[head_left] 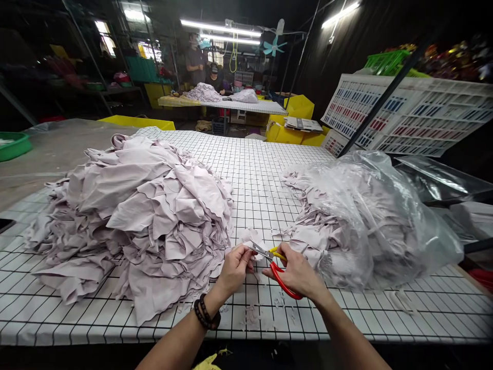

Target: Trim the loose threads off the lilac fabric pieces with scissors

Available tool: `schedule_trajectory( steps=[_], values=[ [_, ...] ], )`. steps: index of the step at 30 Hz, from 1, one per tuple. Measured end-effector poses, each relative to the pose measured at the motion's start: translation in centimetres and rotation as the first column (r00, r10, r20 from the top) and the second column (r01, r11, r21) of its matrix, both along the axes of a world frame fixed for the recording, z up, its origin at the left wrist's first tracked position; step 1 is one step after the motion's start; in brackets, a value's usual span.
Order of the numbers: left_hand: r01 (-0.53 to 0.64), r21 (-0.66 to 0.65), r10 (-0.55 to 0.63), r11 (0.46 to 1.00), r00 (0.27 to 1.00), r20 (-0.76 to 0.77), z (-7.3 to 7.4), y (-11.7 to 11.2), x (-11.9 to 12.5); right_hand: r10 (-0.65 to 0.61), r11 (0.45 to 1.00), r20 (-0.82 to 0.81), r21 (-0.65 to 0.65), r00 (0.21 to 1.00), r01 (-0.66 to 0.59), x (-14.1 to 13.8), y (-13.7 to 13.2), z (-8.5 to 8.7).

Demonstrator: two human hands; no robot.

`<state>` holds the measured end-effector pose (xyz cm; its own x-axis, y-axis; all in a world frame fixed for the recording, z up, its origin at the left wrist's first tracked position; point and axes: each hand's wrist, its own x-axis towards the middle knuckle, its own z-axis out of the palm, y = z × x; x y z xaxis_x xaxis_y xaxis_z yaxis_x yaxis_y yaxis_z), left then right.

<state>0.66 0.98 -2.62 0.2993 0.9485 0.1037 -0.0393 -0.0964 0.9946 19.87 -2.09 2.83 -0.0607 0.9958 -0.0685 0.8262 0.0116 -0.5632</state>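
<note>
My right hand [298, 272] grips a pair of scissors [283, 280] with one red and one yellow handle loop. Their blades point left and reach the fingertips of my left hand [235, 267]. Those fingers are pinched on a small piece of pale mauve fabric [252, 237], partly hidden behind the hands and blades. To the left rises a big heap of the same fabric pieces [154, 200]. On the right, more fabric [311, 231] spills from a clear plastic bag [393, 221]. Small fabric scraps [254, 316] lie scattered below my hands.
A white cloth with a black grid [258, 180] covers the table. White plastic crates [408, 113] stand at the back right, near yellow bins [287, 128]. A green basin [13, 146] sits at far left. Two people are by another table [254, 106] behind.
</note>
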Motion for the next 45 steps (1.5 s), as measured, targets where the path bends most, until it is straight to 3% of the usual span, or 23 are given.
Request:
schedule_trajectory(
  steps=[7,26,45],
  values=[
    [0.028,0.067,-0.022,0.997,0.996,-0.085,-0.4,-0.2,0.0,0.001,0.999,0.092,0.036,0.996,-0.005,-0.7,0.0,-0.4],
    [0.043,-0.042,-0.043,0.998,0.999,0.005,-0.3,-0.2,0.3,-0.013,1.0,0.032,0.023,0.999,0.012,-0.8,0.0,-0.2],
    [0.086,-0.113,-0.085,0.99,0.996,0.013,-0.8,-0.3,0.2,-0.01,0.998,0.179,0.061,0.984,-0.001,-0.4,0.3,-1.2]
  ],
)
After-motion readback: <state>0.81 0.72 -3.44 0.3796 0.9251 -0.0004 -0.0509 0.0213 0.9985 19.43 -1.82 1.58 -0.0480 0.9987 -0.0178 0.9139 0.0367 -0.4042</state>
